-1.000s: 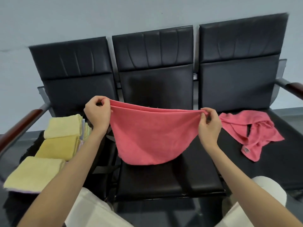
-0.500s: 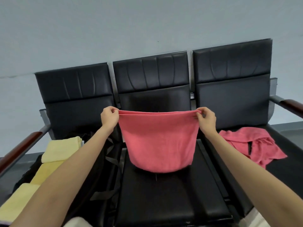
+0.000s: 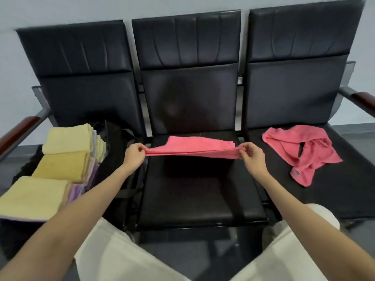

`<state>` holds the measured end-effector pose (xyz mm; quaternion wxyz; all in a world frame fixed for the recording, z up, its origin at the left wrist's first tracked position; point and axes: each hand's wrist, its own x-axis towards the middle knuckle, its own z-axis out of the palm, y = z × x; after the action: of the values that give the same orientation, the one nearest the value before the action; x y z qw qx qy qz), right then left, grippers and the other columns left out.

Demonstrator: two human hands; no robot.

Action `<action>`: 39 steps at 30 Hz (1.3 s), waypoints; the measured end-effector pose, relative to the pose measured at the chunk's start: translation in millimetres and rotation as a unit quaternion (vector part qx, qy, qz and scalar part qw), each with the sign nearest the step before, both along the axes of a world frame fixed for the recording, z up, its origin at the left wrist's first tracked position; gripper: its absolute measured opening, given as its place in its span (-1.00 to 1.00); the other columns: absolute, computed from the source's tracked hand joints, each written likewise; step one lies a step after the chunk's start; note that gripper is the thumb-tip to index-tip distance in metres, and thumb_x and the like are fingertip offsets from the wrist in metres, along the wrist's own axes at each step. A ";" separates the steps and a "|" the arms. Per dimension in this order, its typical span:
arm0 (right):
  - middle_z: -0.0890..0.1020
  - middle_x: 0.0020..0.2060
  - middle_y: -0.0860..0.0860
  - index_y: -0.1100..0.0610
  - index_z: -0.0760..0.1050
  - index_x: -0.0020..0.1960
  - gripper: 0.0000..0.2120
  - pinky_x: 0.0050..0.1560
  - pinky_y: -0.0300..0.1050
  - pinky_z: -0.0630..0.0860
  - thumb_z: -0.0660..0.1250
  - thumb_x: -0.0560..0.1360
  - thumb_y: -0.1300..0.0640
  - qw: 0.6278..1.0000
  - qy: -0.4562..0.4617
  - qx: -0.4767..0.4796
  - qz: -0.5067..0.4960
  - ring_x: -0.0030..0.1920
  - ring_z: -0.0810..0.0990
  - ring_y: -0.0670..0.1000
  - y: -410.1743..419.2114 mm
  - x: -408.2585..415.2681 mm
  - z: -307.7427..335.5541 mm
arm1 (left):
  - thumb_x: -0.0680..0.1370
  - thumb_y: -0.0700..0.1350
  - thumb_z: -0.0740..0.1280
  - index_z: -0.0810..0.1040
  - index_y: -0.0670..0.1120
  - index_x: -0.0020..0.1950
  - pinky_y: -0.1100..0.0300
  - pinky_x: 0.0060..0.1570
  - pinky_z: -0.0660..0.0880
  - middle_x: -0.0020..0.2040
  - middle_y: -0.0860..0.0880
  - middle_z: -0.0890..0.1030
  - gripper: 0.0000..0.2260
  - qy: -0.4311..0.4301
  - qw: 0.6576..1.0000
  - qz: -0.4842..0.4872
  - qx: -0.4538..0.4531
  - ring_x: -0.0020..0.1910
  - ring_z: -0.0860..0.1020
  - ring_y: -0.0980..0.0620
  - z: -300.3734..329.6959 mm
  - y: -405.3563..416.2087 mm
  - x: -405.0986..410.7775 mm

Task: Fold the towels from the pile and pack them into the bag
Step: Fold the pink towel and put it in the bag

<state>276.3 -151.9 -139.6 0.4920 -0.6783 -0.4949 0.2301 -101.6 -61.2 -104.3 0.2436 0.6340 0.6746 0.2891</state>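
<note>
Head view: crumpled pink towel (image 3: 304,153) rightward.

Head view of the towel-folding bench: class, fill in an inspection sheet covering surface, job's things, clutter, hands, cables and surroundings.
Surface: black three-seat bench, middle seat used for folding.
Job's things: pink towel stretched over the middle seat; crumpled pink towel on the right seat; folded yellow towels stacked in the black bag on the left seat.
Clutter: nothing seen.
Hands: left hand and right hand each pinch one end of the pink towel.
Cables: nothing seen.
Surroundings: grey wall, wooden armrests.
</note>
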 end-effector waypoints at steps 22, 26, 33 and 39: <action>0.59 -0.26 -0.09 0.06 0.60 -0.08 -0.80 -0.18 -0.50 0.44 0.50 0.37 0.29 0.978 -0.098 -0.132 0.131 -0.31 0.55 -0.21 -86.5 -24.2 -57.2 | 0.42 -0.17 0.45 0.53 -0.14 0.15 0.22 0.10 0.33 0.13 -0.09 0.50 -0.68 0.091 0.931 -0.324 -0.140 0.16 0.44 -0.03 -107.1 -113.3 91.6; 0.61 -0.25 -0.11 0.05 0.56 -0.07 -0.76 -0.12 -0.34 0.54 0.51 0.36 0.30 0.982 -0.047 -0.125 0.132 -0.25 0.60 -0.12 -86.5 -20.5 -53.6 | 0.43 -0.12 0.50 0.57 -0.16 0.14 0.19 0.08 0.42 0.11 -0.08 0.59 -0.68 0.016 0.933 -0.342 -0.107 0.06 0.55 0.00 -103.8 -111.2 143.0; 0.66 -0.21 0.09 0.11 0.57 -0.10 -0.78 -0.17 -0.26 0.57 0.51 0.35 0.32 0.980 0.097 -0.114 0.133 -0.25 0.62 -0.01 -85.5 -12.2 -52.7 | 0.48 -0.11 0.46 0.62 -0.16 0.03 0.15 -0.08 0.53 -0.10 -0.04 0.67 -0.81 -0.045 0.922 -0.375 -0.083 -0.12 0.60 0.04 -101.0 -107.4 190.5; 0.61 -0.30 0.14 0.21 0.50 -0.14 -0.89 -0.32 -0.11 0.56 0.27 0.56 0.23 0.965 0.116 -0.234 -0.017 -0.40 0.60 -0.01 -47.6 8.1 -81.0 | 0.52 -0.19 0.38 0.48 -0.16 -0.09 0.05 -0.23 0.45 -0.29 0.03 0.52 -0.91 -0.038 0.923 -0.381 -0.041 -0.31 0.49 0.02 -93.4 -105.9 192.7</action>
<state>284.4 -199.5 -220.5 0.3772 -0.7517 -0.3548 0.4084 91.0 -167.1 -197.7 0.3861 0.8214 0.3836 0.1704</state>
